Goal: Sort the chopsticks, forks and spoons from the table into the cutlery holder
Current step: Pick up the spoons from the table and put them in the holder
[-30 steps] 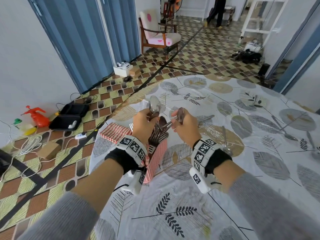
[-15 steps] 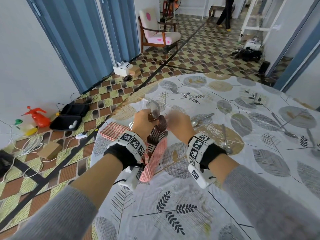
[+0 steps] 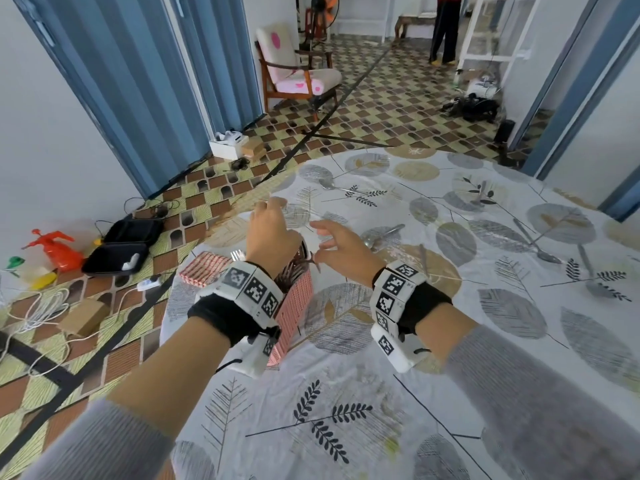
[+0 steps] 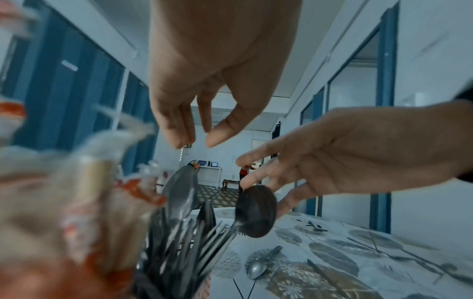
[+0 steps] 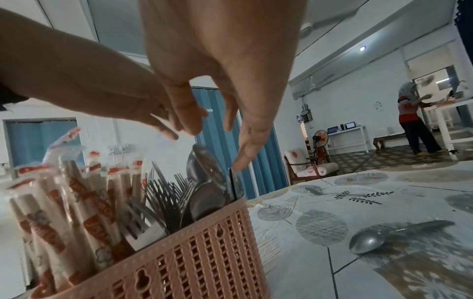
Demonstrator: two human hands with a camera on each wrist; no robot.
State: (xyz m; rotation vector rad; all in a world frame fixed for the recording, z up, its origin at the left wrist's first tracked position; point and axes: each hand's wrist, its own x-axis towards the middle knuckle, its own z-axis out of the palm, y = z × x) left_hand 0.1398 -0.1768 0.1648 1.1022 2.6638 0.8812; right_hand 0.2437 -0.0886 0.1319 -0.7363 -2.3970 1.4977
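The pink lattice cutlery holder (image 3: 294, 306) (image 5: 204, 252) stands near the table's left edge. It holds wrapped chopsticks (image 5: 64, 202), forks (image 5: 166, 194) (image 4: 192, 242) and spoons (image 5: 204, 172) (image 4: 256, 212). My left hand (image 3: 272, 220) (image 4: 199, 137) hovers just above the holder, fingers relaxed and empty. My right hand (image 3: 329, 237) (image 5: 217, 145) hangs beside it over the spoon end, fingers spread and holding nothing, its thumb close to a spoon bowl. Loose spoons lie on the tablecloth: one near the holder (image 3: 381, 233) (image 5: 371, 240), one farther back (image 3: 332, 187) (image 5: 314, 191), one at the right (image 3: 533, 244).
The round table (image 3: 346, 427) has a leaf-print cloth. A red-and-white striped packet (image 3: 204, 270) lies left of the holder at the table edge. More cutlery (image 3: 588, 271) lies far right. A chair (image 3: 294, 74) and a standing person (image 3: 445, 29) are beyond.
Both hands held spoons over the holder a second ago. Those spoons now stand in the holder, and both hands have let go and moved slightly up and forward.
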